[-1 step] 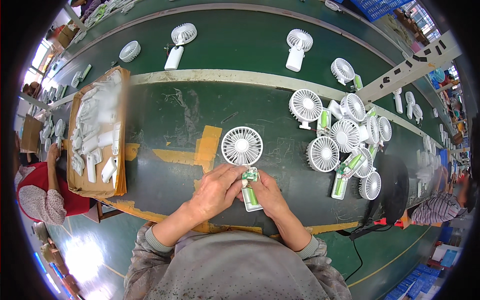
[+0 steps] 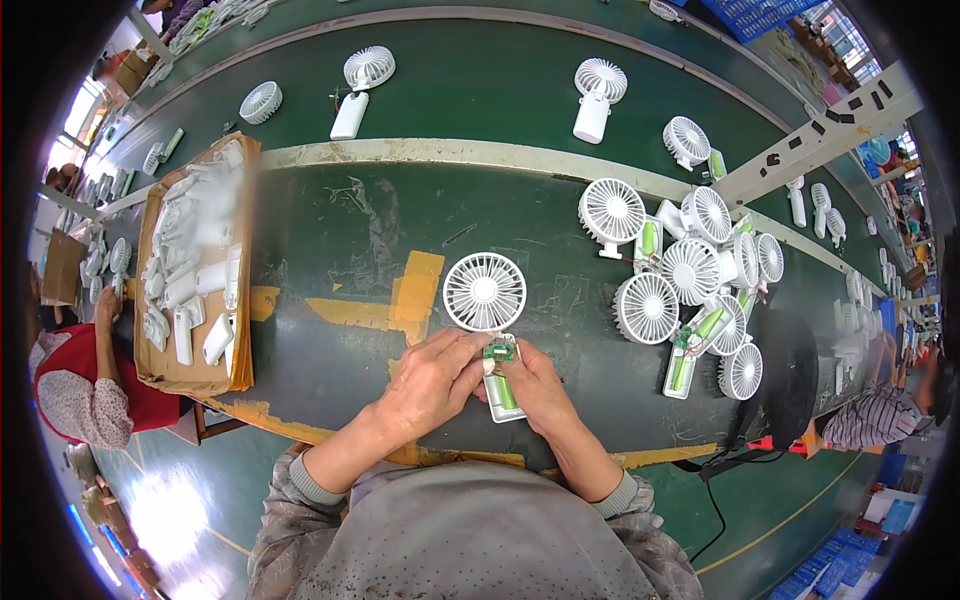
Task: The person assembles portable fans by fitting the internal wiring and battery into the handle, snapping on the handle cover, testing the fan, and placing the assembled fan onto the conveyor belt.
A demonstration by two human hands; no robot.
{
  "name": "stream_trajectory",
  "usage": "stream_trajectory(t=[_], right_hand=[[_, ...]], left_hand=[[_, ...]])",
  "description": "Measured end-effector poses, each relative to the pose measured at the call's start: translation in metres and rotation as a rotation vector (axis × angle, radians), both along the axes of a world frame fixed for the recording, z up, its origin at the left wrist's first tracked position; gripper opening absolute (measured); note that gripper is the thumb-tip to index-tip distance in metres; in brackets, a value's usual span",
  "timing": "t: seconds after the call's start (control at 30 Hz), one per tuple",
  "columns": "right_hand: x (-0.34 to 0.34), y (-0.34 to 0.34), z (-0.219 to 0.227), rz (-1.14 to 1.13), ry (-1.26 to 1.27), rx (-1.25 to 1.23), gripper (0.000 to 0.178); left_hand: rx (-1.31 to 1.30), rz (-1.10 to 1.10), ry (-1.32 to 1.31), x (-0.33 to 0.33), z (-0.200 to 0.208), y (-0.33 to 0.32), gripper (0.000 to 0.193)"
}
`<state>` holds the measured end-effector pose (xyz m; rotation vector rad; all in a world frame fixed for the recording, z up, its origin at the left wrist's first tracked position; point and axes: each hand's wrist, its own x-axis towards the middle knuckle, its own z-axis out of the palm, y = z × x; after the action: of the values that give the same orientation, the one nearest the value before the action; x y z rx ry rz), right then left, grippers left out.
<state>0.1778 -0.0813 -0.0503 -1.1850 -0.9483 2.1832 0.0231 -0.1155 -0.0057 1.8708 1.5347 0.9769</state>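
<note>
A white handheld fan [image 2: 484,291] lies in front of me, its round grille pointing away and its handle toward me. The handle's housing is uncovered, showing a green battery [image 2: 504,393] inside and a small green circuit board [image 2: 499,351] near the neck. My left hand [image 2: 432,378] grips the handle from the left, fingers curled together by the board. From the right my right hand [image 2: 540,388] closes on the same handle, thumb beside the board. My fingers hide part of the neck and any wires there.
A cardboard box [image 2: 247,330] of white plastic housings stands at the left. Several fans [image 2: 690,270], some with uncovered handles, are piled at the right beside a metal post [image 2: 815,135]. Beyond a pale rail, more fans [image 2: 592,115] lie on a green belt. A person in red [image 2: 150,375] works at far left.
</note>
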Motion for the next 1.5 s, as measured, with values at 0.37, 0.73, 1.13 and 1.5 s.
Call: stream_trajectory(t=[0.37,0.73,1.13,1.5], right_hand=[[0.005,-0.002,0.013,-0.068,0.196,-0.158,0.032],[0.006,0.002,0.009,-0.078,0.182,-0.164,0.041],[0.007,-0.002,0.001,-0.094,0.168,-0.119,0.033],[0.007,-0.002,0.005,-0.086,0.083,-0.071,0.03]], left_hand=[[-0.182,0.073,-0.09,-0.007,0.002,-0.005,0.009],[-0.168,0.056,0.017,-0.004,-0.003,-0.005,0.006],[-0.089,0.044,0.207,-0.002,-0.013,-0.007,0.009],[-0.002,0.013,0.185,0.002,-0.008,-0.007,0.023]])
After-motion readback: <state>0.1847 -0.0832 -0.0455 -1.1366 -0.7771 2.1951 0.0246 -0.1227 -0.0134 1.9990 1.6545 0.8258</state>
